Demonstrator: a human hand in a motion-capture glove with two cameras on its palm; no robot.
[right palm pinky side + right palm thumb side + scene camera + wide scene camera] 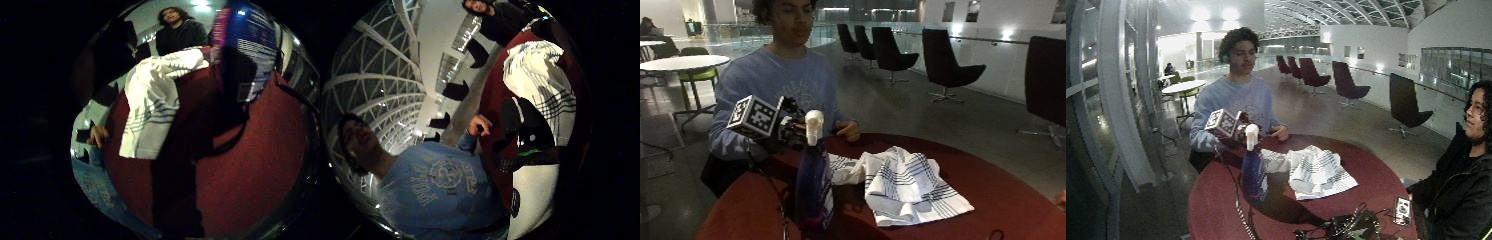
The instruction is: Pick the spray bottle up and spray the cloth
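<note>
Spray bottle (814,187) upright on table (986,190), grip (794,131) just behind its nozzle

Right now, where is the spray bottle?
In the outside view the spray bottle stands on the red table, beside the cloth, under the gloved right hand.

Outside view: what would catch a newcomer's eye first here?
The tall blue spray bottle with its white trigger head stands upright near the edge of the round red table, and the gloved right hand is up at that head. Beside it, toward the table's middle, lies a crumpled white cloth with dark stripes. The person's bare hand rests on the far edge.
</note>
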